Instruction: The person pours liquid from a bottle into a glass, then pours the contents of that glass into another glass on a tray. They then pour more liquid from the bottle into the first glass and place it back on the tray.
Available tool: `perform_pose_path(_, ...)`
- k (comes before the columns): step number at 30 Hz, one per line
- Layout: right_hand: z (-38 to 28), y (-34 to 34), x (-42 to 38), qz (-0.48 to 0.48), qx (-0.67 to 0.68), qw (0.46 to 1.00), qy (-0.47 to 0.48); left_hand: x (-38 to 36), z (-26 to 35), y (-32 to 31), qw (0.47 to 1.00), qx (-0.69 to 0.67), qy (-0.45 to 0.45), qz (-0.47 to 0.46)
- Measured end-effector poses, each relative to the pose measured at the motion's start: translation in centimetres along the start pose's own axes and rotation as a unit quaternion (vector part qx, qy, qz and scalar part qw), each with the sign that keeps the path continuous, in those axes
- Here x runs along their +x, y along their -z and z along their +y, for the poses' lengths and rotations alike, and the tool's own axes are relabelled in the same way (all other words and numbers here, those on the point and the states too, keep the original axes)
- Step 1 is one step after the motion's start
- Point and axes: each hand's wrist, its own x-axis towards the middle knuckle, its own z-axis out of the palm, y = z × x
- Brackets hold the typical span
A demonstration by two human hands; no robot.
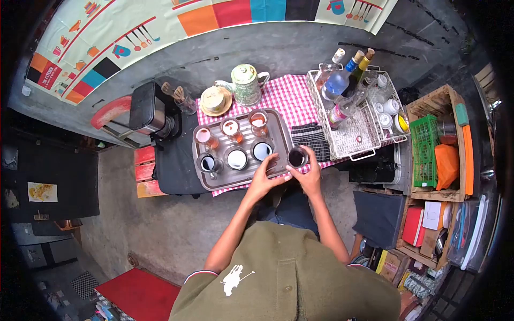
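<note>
My right hand (311, 172) is closed around a glass cup (297, 157) of dark liquid, just off the right end of a brown serving tray (278, 119). Beside it my left hand (264, 179) has its fingers apart over the tray's front edge, its thumb pointing toward that cup. Close to the left fingers stands a glass (262, 151) whose surface reflects white. Further left are another white-reflecting glass (236, 159) and a glass of dark liquid (209, 162). Along the back of the tray sit amber-filled glasses, including a middle one (231, 128) and a right one (258, 120).
A green-patterned teapot (246, 85) and a lidded cup on a saucer (215, 100) stand behind the tray on a checkered cloth (292, 88). Right of them, a white wire basket (355, 140) holds bottles. A black coffee maker (147, 109) is at left.
</note>
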Motion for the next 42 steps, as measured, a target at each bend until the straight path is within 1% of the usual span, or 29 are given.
perform_pose_path(2, 0.1, 0.1, -0.1, -0.006, -0.004, 1.0, -0.014, -0.4, -0.8, 0.8, 1.0, 0.016, 0.002, 0.02)
perform_pose_path(5, 0.6, -0.1, 0.0, -0.01, 0.016, 0.999, -0.033, 0.6, -3.5, 1.7, 0.983, 0.155, -0.035, 0.088)
perform_pose_path(6, 0.4, -0.2, 0.1, -0.011, 0.03, 0.999, -0.043, 1.1, -3.8, 1.9, 0.976, 0.184, -0.054, 0.105)
perform_pose_path(9, 1.1, -0.4, 0.1, -0.011, 0.016, 0.999, -0.032, 3.0, -4.5, 2.9, 0.909, 0.376, -0.125, 0.128)
perform_pose_path(10, 1.3, -0.5, 0.2, -0.014, 0.015, 0.999, -0.029, 3.5, -4.9, 3.1, 0.882, 0.439, -0.12, 0.124)
perform_pose_path(13, 1.6, -0.6, 0.3, -0.024, 0.014, 0.999, -0.027, 5.1, -5.8, 3.5, 0.824, 0.551, -0.072, 0.106)
perform_pose_path(14, 1.7, -0.5, 0.4, -0.028, 0.017, 0.999, -0.03, 5.7, -6.0, 3.6, 0.81, 0.574, -0.068, 0.099)
perform_pose_path(17, 1.6, -0.4, 0.6, -0.035, 0.021, 0.998, -0.042, 7.0, -7.4, 4.2, 0.788, 0.608, -0.054, 0.077)
perform_pose_path(21, 1.9, -0.4, 0.8, -0.043, 0.013, 0.998, -0.035, 7.7, -7.9, 4.1, 0.791, 0.607, -0.032, 0.075)
perform_pose_path(22, 2.0, -0.3, 0.8, -0.045, 0.011, 0.998, -0.033, 7.7, -8.0, 4.0, 0.781, 0.618, -0.036, 0.084)
perform_pose_path(25, 1.8, -0.3, 1.0, -0.056, 0.001, 0.998, -0.032, 7.9, -8.3, 4.2, 0.789, 0.608, -0.026, 0.082)
perform_pose_path(26, 1.7, -0.3, 1.1, -0.06, 0.002, 0.998, -0.031, 8.1, -8.4, 4.2, 0.788, 0.607, -0.039, 0.097)
perform_pose_path(30, 1.6, -0.6, 1.2, -0.054, 0.012, 0.998, -0.034, 8.3, -8.6, 4.3, 0.79, 0.602, -0.051, 0.102)
perform_pose_path(33, 1.3, -0.7, 1.2, -0.058, 0.019, 0.996, -0.057, 8.6, -8.7, 4.6, 0.79, 0.602, -0.056, 0.096)
perform_pose_path(36, 1.6, -0.8, 1.0, -0.051, 0.016, 0.998, -0.034, 8.7, -8.2, 5.2, 0.809, 0.579, -0.071, 0.076)
perform_pose_path(39, 1.6, -0.6, 0.8, -0.056, 0.028, 0.997, -0.048, 8.4, -8.0, 5.3, 0.819, 0.563, -0.087, 0.064)
perform_pose_path(40, 1.8, -0.7, 0.7, -0.048, 0.025, 0.998, -0.024, 8.2, -8.0, 5.4, 0.823, 0.556, -0.099, 0.063)
perform_pose_path(42, 2.2, -0.6, 0.5, -0.052, 0.019, 0.998, -0.01, 8.0, -7.8, 5.4, 0.827, 0.546, -0.119, 0.065)
